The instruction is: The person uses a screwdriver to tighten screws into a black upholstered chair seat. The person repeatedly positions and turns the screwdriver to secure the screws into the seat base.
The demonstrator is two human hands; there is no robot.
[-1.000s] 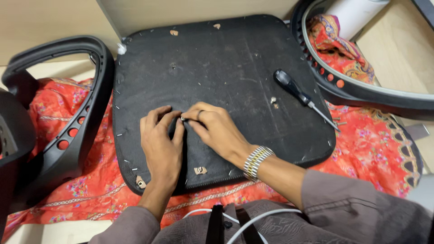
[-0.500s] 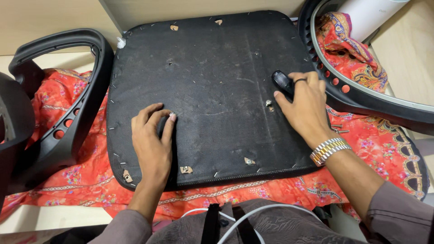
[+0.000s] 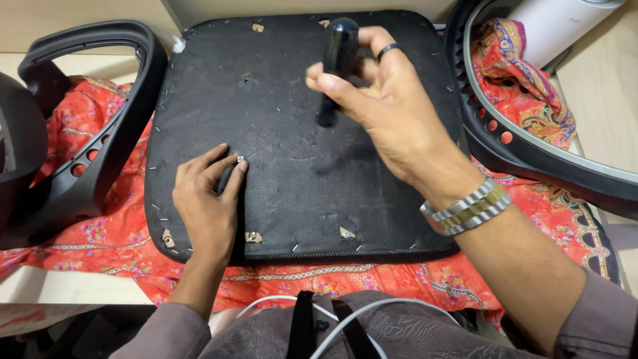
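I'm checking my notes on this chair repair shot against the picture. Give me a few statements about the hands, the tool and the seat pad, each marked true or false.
1. The right hand holds a black-handled screwdriver above the seat pad. True.
2. The left hand is lifted clear of the pad. False: it lies flat on the black fabric, fingertips beside a small metal fitting.
3. The pad lies on a red patterned cloth. True.
4. The wrist of the left hand bears a metal watch. False: the watch is on the right wrist.
5. A black plastic armrest lies to the left of the pad. True.
6. The pad's fabric is white. False: it is black, with staples along the edges.
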